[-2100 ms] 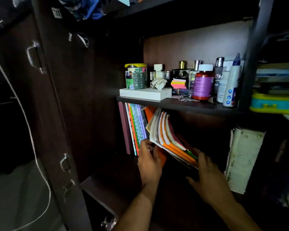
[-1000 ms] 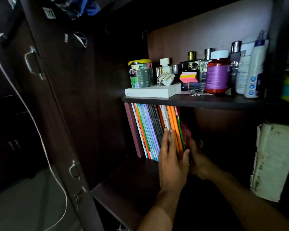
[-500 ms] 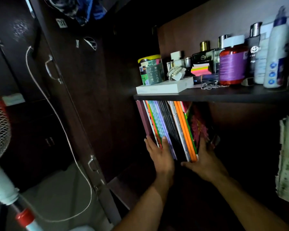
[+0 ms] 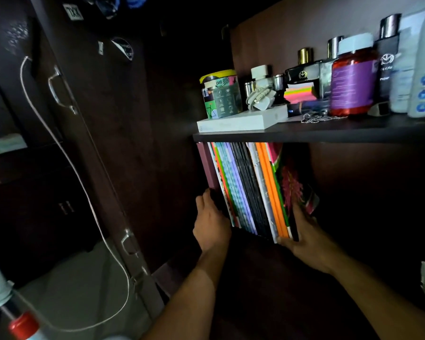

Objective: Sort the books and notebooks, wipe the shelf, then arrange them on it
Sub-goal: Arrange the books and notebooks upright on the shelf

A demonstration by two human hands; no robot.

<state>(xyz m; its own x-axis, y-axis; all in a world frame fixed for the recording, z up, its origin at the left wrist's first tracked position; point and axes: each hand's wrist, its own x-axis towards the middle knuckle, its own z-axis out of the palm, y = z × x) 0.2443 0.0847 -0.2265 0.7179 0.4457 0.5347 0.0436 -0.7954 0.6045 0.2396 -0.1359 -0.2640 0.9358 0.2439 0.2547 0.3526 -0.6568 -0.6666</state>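
Since 0.5 s ago: left hand (image 4: 211, 229) slid to the book row's (image 4: 250, 192) 9 o'clock end, fingers straight; right hand (image 4: 304, 239) grips 3 o'clock end.

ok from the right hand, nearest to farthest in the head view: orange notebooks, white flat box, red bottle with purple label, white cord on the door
1. orange notebooks: touching the right hand, in the row it holds.
2. white flat box: upper shelf, above and left.
3. red bottle: upper shelf, higher up; close to the box, a near call.
4. white cord: far left, on the door.
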